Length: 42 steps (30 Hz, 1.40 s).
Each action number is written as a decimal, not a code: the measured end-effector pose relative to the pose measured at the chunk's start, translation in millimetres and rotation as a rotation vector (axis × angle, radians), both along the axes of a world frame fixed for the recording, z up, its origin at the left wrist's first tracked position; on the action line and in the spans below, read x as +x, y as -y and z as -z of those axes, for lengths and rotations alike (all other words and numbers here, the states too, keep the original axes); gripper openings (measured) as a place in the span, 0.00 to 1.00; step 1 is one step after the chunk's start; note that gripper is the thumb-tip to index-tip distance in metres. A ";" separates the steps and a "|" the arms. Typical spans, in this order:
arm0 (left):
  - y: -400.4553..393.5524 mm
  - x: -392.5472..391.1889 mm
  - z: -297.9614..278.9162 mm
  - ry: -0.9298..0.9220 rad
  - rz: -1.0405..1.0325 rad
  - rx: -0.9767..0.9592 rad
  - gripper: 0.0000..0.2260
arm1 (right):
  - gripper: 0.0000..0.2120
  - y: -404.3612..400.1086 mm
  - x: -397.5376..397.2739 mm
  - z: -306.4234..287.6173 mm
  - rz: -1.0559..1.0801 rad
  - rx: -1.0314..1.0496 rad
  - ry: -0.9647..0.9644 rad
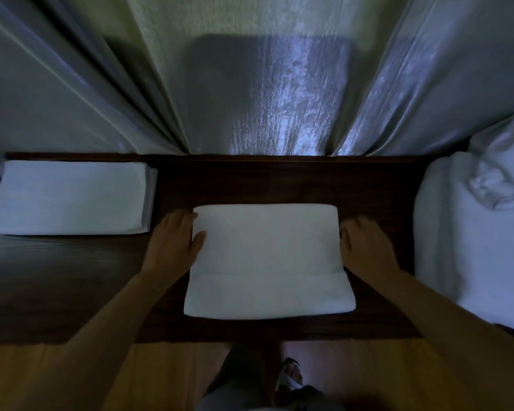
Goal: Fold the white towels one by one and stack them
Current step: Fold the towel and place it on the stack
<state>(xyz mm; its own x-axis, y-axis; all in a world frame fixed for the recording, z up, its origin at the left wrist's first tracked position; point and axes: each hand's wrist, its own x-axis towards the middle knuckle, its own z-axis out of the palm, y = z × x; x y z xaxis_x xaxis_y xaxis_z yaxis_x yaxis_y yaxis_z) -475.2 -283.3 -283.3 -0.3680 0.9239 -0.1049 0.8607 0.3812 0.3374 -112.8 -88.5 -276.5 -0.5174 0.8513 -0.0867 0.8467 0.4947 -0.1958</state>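
Folded white towel [267, 259] lies flat at centre of dark wood table [279, 179], near edge close to table front. No readable writing or labels on it.

L hand [172, 235]: fingers straight, loosely spread, resting against towel's left edge, thumb on top surface; grasps nothing. R hand [365, 244]: fingers bent down at towel's right edge, tips touching it; whether it pinches the cloth, can't tell.

Stack of folded towels [69, 197] at table's left end, well apart. Unfolded towel pile [472, 232] at right end. Bare wood between. Curtains [264, 84] behind table's far edge.
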 end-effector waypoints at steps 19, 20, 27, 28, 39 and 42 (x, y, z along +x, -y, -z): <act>68.9 64.8 -31.9 0.943 -0.677 -0.176 0.08 | 0.22 58.2 28.2 -22.5 0.733 -1.008 -0.473; 71.9 63.9 -36.3 0.927 -0.615 -0.174 0.08 | 0.17 57.9 29.4 -25.2 0.697 -0.994 -0.463; 79.6 41.2 -51.6 0.765 -0.304 -0.068 0.06 | 0.03 38.3 24.9 -53.0 0.393 -0.731 -0.402; 75.4 38.3 -52.0 0.776 -0.294 -0.028 0.06 | 0.03 32.0 21.2 -54.8 0.381 -0.695 -0.407; -30.5 6.2 -7.8 0.657 -0.450 0.080 0.10 | 0.10 -49.0 -39.0 -5.6 0.429 -0.561 -0.454; -44.9 -1.5 8.8 0.680 -0.531 0.093 0.11 | 0.10 -58.0 -46.5 10.9 0.482 -0.554 -0.481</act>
